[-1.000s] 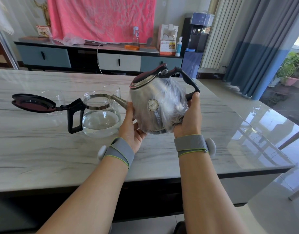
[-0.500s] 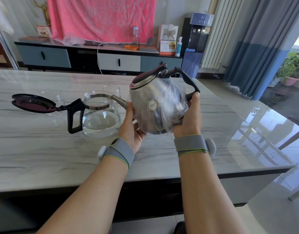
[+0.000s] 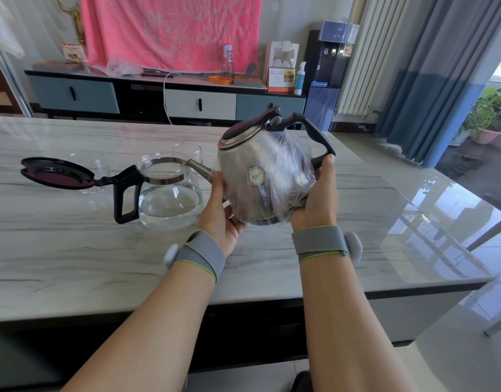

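Note:
A steel kettle (image 3: 252, 165) with a dark lid and black handle is wrapped in clear plastic film. It is tilted to the left above the table. My left hand (image 3: 221, 213) cups its lower left side beside the spout. My right hand (image 3: 317, 199) grips its right side under the handle. The spout tip reaches over the rim of a glass pot (image 3: 170, 202) with a black handle. That pot stands on the table with water in it, and its dark lid (image 3: 57, 172) is flipped open to the left.
The marble table (image 3: 74, 250) runs wide left and right, with its front edge close to me. Two clear glasses (image 3: 187, 151) (image 3: 93, 162) stand behind the glass pot. A low cabinet (image 3: 74, 94) and a water dispenser (image 3: 328, 80) stand against the far wall.

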The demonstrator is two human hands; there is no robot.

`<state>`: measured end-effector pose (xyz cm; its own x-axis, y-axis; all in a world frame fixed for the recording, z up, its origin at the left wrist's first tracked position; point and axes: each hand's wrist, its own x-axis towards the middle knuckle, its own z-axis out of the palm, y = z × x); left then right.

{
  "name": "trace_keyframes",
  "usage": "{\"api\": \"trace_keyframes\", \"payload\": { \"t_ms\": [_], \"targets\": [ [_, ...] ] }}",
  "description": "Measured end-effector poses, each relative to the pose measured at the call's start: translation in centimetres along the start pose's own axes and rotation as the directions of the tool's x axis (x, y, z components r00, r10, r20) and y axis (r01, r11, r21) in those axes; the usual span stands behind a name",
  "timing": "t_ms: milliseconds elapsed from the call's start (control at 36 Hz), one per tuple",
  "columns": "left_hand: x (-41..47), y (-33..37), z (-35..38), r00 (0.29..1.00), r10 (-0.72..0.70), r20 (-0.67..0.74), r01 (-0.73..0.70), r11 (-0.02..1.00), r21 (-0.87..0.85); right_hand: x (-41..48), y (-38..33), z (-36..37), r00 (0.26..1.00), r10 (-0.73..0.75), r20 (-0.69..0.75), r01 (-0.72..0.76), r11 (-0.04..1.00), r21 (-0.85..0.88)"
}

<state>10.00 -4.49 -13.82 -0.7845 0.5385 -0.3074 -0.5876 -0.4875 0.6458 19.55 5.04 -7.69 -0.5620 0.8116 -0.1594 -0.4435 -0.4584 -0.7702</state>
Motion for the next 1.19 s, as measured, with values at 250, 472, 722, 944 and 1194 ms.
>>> {"api": "trace_keyframes", "payload": {
  "t_ms": [250, 472, 722, 944, 1194],
  "targets": [
    [0.17, 0.01, -0.14, 1.000, 0.003, -0.003, -0.003, 1.000, 0.001, -0.13, -0.05, 0.05, 1.000, -0.002, 0.007, 0.002, 1.000, 0.008],
    [0.23, -0.02, -0.13, 1.000, 0.005, -0.003, -0.005, 1.000, 0.007, 0.05, 0.04, 0.06, 1.000, -0.005, 0.005, 0.005, 1.000, 0.017],
    [0.18, -0.02, -0.08, 1.000, 0.002, -0.006, -0.002, 1.000, 0.006, 0.32, 0.30, 0.01, 1.000, -0.016, -0.001, 0.016, 1.000, 0.011],
    [-0.11, 0.11, 0.02, 1.000, 0.001, 0.005, -0.001, 1.000, 0.004, 0.04, -0.06, 0.07, 1.000, -0.017, -0.002, 0.017, 1.000, 0.010],
    [-0.18, 0.10, 0.06, 1.000, -0.004, 0.000, 0.004, 1.000, -0.003, 0.05, -0.04, 0.06, 1.000, -0.017, 0.008, 0.017, 1.000, 0.019]
  ]
}}
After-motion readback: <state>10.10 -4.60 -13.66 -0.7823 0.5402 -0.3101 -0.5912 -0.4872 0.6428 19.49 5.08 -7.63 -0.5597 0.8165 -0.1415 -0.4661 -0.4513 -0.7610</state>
